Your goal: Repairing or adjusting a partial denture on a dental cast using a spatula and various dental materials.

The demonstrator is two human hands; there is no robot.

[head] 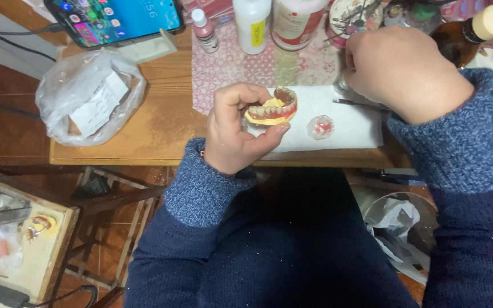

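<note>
Above the white cloth [338, 122], left hand [238, 128] clasping denture model [272, 109]; right hand [400, 71] fisted, contents unclear.

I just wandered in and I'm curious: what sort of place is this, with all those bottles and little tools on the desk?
Probably a small dental-prosthetics workbench, perhaps at home. The left hand holds a yellow plaster model with pink gums and teeth, white plastic bottles stand behind it, and a thin metal tool lies on the white paper towel.

blue heathered knit sweater sleeves, ribbed cuffs, dark navy body
</note>
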